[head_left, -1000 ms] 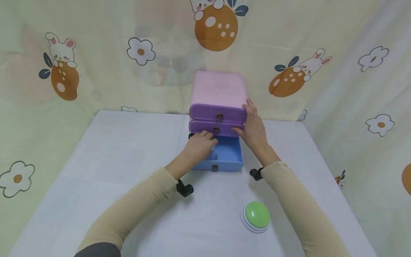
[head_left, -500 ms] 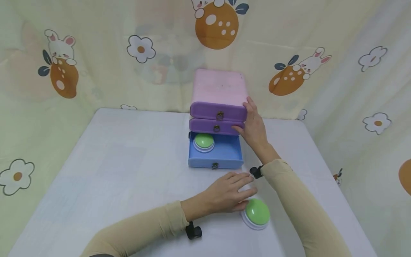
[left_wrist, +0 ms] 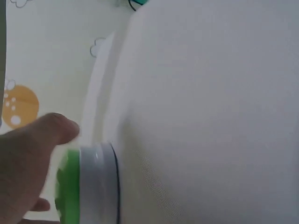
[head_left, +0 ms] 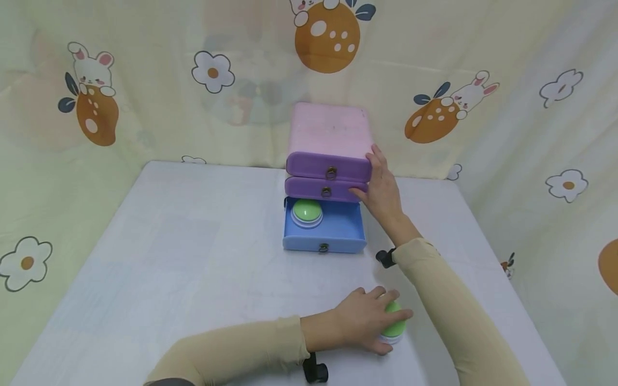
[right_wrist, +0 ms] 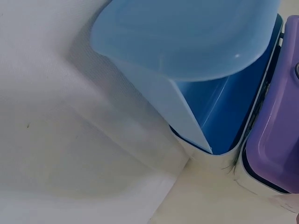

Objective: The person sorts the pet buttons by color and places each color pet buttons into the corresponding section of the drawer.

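My left hand (head_left: 362, 319) spreads over a green push button with a white base (head_left: 396, 321) at the table's front right. In the left wrist view, the thumb is apart from that button's side (left_wrist: 98, 186). My right hand (head_left: 383, 195) lies along the right side of a small drawer cabinet with a pink top (head_left: 330, 128), its thumb on the middle purple drawer (head_left: 304, 187). The bottom blue drawer (head_left: 299, 244) is pulled out and holds another green push button (head_left: 307, 210) at its left. In the right wrist view, the blue drawer's front (right_wrist: 187, 42) shows close up.
A white-covered table (head_left: 193, 257) carries everything. Behind it hangs a cream curtain (head_left: 256, 32) with printed rabbits, fruit and flowers. My right sleeve (head_left: 458, 305) crosses the table's right part. A black wrist camera (head_left: 315, 369) hangs below my left wrist.
My left hand has left the blue drawer and moved right and toward the front, over the other button. The button in the drawer has come into sight. My right hand stays at the cabinet.
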A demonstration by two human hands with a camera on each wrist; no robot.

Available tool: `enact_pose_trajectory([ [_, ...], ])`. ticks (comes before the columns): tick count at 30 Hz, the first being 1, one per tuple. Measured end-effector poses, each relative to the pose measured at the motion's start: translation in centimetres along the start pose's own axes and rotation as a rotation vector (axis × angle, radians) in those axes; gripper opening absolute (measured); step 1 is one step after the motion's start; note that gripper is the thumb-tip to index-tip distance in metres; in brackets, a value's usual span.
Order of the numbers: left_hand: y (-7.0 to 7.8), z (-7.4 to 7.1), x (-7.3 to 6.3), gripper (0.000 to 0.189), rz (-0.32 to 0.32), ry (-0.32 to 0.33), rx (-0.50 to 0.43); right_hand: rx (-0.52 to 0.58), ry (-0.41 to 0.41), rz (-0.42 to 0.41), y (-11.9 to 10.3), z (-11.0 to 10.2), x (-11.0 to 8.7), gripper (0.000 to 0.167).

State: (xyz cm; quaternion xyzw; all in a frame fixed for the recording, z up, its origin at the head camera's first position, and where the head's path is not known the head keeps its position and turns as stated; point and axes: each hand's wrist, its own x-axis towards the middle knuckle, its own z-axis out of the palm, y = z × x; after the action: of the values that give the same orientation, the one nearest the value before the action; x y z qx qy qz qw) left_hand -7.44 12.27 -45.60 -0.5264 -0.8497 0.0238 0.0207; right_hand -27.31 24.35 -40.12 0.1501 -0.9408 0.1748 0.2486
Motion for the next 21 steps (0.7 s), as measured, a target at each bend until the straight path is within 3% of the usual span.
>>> enact_pose_trajectory([
  [7,1.6,-1.0,0.8,0.065,0.010,-0.089,0.061,0.001,0.002,0.001,-0.1,-0.1,-0.1,0.094],
  [16,2.2,-1.3,1.4,0.048,-0.041,-0.102,0.084,-0.012,0.010,-0.002,-0.2,-0.2,-0.2,0.094],
  [21,2.4,-1.7,1.9,0.042,-0.063,-0.162,0.062,-0.009,0.020,-0.012,-0.1,-0.2,-0.3,0.093],
])
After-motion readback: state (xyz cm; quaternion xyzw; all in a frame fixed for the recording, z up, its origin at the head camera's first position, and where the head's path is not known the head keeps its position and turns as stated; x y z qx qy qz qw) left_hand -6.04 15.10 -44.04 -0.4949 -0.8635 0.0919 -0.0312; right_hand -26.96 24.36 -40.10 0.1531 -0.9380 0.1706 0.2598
